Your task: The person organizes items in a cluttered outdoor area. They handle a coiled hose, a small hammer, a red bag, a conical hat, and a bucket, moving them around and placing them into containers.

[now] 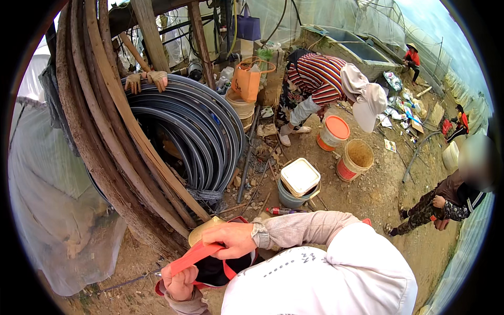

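Observation:
My right hand (235, 239) pinches one end of a flat red strap (197, 258) between thumb and fingers. Lower and to the left, my left hand (180, 281) is closed around the strap's other part. Beneath both hands lies a red-trimmed bag (214, 271) with a black inside; its contents are too dark to tell. Just beyond my right hand, a tan, rounded object (205, 230) is partly covered. Below my right forearm, white cloth (315, 279) bearing print fills the lower view.
Wooden poles (118, 118) lean beside coiled black pipe (220, 130), with tan gloves (157, 80) over its top. A person in stripes (323, 78) bends near an orange-lidded bucket (334, 128). Another bucket (354, 159) and a white-lidded pail (300, 177) stand nearby. A person (429, 208) stands right.

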Tool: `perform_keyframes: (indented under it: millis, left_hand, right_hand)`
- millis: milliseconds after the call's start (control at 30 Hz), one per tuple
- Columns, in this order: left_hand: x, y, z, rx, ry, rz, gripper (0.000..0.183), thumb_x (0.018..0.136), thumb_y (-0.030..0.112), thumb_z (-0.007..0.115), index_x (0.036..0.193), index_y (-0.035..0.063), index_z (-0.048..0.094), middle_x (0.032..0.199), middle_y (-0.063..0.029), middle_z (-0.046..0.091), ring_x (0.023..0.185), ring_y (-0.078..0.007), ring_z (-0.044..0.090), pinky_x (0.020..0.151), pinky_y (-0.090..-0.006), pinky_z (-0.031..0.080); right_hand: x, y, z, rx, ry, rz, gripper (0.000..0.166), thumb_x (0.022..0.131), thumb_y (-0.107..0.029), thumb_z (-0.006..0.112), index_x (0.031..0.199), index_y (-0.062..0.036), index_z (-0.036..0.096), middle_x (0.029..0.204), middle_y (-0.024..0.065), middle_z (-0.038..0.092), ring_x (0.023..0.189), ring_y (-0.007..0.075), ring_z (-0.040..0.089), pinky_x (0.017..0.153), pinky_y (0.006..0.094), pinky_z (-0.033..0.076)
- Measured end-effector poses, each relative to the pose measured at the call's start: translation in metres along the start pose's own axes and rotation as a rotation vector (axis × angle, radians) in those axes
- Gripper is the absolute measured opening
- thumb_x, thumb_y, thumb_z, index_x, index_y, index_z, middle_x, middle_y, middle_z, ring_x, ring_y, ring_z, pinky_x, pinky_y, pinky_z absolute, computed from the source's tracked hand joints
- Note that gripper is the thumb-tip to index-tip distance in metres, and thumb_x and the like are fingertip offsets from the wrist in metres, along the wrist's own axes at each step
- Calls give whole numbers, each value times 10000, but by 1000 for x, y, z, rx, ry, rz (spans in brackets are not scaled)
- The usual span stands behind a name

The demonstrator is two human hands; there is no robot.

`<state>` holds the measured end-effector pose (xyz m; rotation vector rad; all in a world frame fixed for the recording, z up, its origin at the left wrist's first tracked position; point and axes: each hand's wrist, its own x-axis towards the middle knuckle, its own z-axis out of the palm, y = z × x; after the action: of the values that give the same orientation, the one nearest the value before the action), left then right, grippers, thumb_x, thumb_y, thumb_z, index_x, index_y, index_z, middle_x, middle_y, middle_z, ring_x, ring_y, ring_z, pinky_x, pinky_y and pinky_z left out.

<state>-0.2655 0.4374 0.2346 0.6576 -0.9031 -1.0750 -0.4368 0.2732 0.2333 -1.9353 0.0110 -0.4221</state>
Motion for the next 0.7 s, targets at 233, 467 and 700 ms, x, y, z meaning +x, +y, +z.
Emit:
perform_keyframes:
  millis: [233,467,700]
  left_hand:
    - [20,-33,42,33,-108,-72,412,978,271,518,664,11,463,484,39,308,380,-80,266,395,-267,185]
    - [45,-73,94,132,-140,-232,460,968,277,517,582,72,374,471,42,284,378,-78,240,404,-267,167]
    - [49,-121,121,198,-111,-380,406,979,236,478,622,72,375,534,24,328,435,-79,242,436,-264,175]
  right_hand:
    - [-68,4,-14,-120,421,-88,165,784,-66,644,803,-3,494,823,115,489,708,274,517,626,350,435]
    - [-155,-5,-40,-97,567,167,159,753,-8,668,863,11,555,908,117,564,817,262,588,731,323,480]
    - [-212,-9,-28,786,569,264,91,866,-64,637,837,-14,567,732,17,589,682,69,533,623,256,447]
